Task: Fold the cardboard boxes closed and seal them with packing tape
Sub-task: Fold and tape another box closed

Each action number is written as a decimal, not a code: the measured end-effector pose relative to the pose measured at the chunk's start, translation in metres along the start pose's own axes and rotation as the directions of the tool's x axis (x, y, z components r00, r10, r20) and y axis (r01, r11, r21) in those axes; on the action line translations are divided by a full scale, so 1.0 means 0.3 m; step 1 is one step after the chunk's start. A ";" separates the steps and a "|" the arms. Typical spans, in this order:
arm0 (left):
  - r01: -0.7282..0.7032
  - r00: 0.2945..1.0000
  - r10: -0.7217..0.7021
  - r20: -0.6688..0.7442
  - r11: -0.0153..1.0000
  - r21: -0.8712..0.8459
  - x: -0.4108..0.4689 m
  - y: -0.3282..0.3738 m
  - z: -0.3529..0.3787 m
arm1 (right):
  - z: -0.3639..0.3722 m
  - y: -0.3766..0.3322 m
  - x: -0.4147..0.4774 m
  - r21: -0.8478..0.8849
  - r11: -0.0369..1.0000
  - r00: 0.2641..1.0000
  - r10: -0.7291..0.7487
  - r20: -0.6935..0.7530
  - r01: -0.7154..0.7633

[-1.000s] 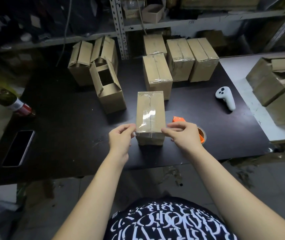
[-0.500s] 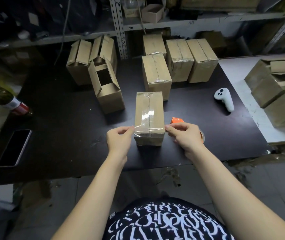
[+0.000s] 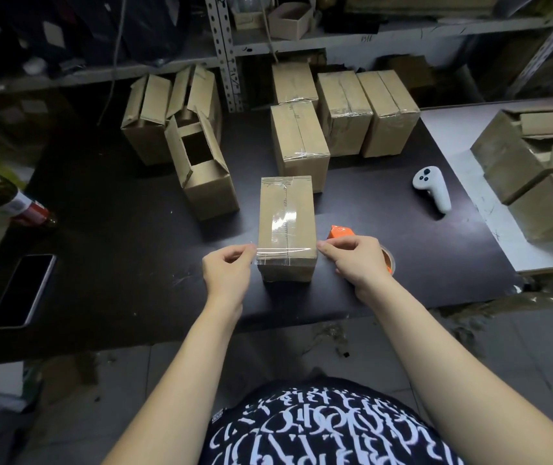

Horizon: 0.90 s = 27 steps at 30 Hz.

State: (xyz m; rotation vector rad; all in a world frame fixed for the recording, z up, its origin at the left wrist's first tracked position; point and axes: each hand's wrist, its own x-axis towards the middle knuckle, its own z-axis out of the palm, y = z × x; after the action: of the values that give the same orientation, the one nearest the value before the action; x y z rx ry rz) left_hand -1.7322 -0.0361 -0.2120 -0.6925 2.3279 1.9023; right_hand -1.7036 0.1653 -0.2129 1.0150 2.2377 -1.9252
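Observation:
A closed cardboard box (image 3: 287, 209) stands near the front of the dark table (image 3: 107, 236), with clear tape along its top seam. A short clear tape strip (image 3: 285, 256) stretches across the box's near top edge. My left hand (image 3: 228, 271) pinches the strip's left end beside the box. My right hand (image 3: 355, 260) pinches the right end. An orange tape dispenser (image 3: 340, 232) with its roll lies just behind my right hand, partly hidden.
An open box (image 3: 201, 169) and two unsealed boxes (image 3: 167, 109) stand back left. Several taped boxes (image 3: 345, 109) stand at the back. A white controller (image 3: 433, 186), a phone (image 3: 21, 290), a bottle (image 3: 10, 199) and stacked cartons (image 3: 543, 169) lie around.
Both hands stayed at the box's near end, drawing the short tape strip down over its near top edge. The box has not moved.

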 end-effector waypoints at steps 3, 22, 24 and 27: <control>-0.005 1.000 0.005 -0.020 1.000 -0.017 0.001 -0.012 0.009 | 0.005 0.002 0.009 0.004 1.000 1.000 0.023 0.011 -0.023; 0.208 0.978 -0.209 -0.008 0.975 -0.080 0.043 -0.121 -0.008 | 0.005 0.079 0.045 0.413 0.776 0.867 0.338 0.366 -0.477; 0.040 0.999 -0.042 -0.030 0.997 -0.067 0.033 -0.103 -0.022 | 0.009 0.094 0.045 0.475 0.747 0.879 0.325 0.349 -0.466; -0.235 0.969 0.230 0.094 0.971 0.040 0.039 -0.066 -0.031 | 0.020 0.114 0.050 0.492 0.768 0.912 0.337 0.235 -0.410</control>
State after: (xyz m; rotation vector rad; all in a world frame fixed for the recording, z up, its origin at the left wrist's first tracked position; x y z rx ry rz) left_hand -1.7330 -0.0511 -0.2318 -0.3336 2.4858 1.9082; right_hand -1.7013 0.1678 -0.2504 1.2172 1.2976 -2.3672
